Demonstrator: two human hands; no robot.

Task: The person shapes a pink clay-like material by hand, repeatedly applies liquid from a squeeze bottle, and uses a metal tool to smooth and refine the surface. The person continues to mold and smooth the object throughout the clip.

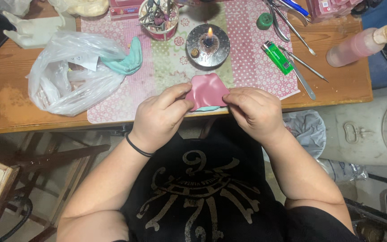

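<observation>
Pink wax, a soft warped sheet (206,91), sits pinched between a person's two bare hands at the near edge of a wooden tabletop (5,98). The left hand (160,117) has its grip clamped on the sheet's left border, thumb on top and fingers curled beneath; a thin black band circles that wrist. The right hand (254,110) closes its grip on the sheet's right border in the same way, fingertips pressing the rim. A sliver of pale green material (208,108) shows just under the pink sheet, between the two grips.

Directly beyond the grips, on a pink flowered cloth (247,49), a small round metal burner (208,45) carries a lit flame. A green plastic lighter (277,57) lies beyond and to the right of the right grip, beside slim metal hand tools (305,67). Farther right lies a pink bottle with a cork-coloured stopper (359,45), tipped on its side. Beyond and left of the left grip, a crumpled clear plastic bag (68,74) rests against a curved mint-green piece (128,60). A round cup crowded with metal instruments (158,18) stands at the far edge, well apart from both hands.
</observation>
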